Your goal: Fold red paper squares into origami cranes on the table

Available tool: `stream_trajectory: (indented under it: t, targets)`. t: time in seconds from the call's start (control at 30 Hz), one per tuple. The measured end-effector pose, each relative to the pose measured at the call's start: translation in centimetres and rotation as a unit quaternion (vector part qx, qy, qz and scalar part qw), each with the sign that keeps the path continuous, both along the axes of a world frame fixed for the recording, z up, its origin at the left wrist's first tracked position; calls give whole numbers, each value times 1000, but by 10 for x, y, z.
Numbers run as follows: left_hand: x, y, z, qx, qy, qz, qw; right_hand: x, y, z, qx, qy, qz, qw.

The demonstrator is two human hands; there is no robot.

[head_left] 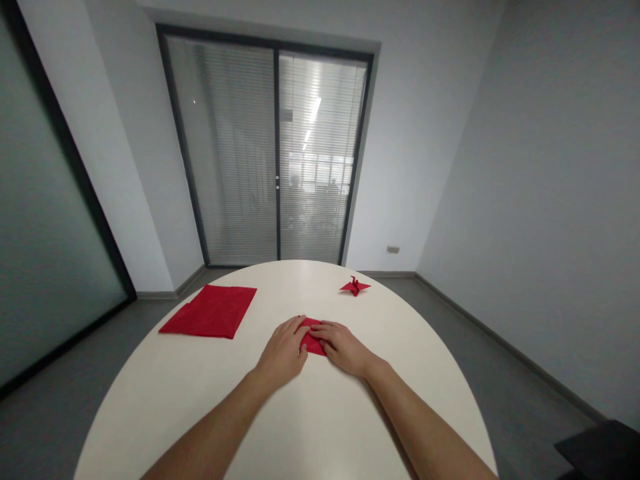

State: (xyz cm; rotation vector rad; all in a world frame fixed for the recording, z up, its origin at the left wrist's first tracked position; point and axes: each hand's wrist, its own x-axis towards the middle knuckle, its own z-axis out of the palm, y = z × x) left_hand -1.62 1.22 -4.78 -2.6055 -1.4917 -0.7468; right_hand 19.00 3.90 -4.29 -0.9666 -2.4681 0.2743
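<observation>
A small folded piece of red paper lies on the table between my hands, partly covered by their fingers. My left hand holds its left side, the fingers over the far edge and the thumb by the near edge. From the right, my right hand presses fingertips on the top of the paper, its thumb tucked close to the fingers. The fold lines under the fingers are hidden. Beyond my right hand stands a red origami crane with its wings spread.
A stack of larger red paper sheets lies at the left on the round white table. Behind the table are a glass door with blinds and white walls. A dark object shows at the lower right corner.
</observation>
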Motion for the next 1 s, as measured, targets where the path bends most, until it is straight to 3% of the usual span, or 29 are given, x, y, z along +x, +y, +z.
stream_trajectory:
  t: [0.1, 0.33, 0.47, 0.6, 0.77, 1.0]
  targets:
    - [-2, 2, -5, -32, 3, -37, 999, 2, 0, -1, 4, -3, -2, 1000]
    - [-1, 0, 0, -34, 21, 8, 999, 4, 5, -4, 16, -16, -91, 996]
    - [-3, 0, -1, -32, 6, 1, 999, 3, 2, 0, 35, -11, -71, 997]
    - [-5, 3, -6, -51, 3, -5, 999, 2, -3, 2, -14, -16, -40, 999]
    - [-5, 5, -7, -57, 31, 50, 997, 5, -3, 2, -50, -43, -55, 996]
    - [-5, 2, -1, -23, 33, 103, 994, 10, -2, 2, -47, -58, -90, 993]
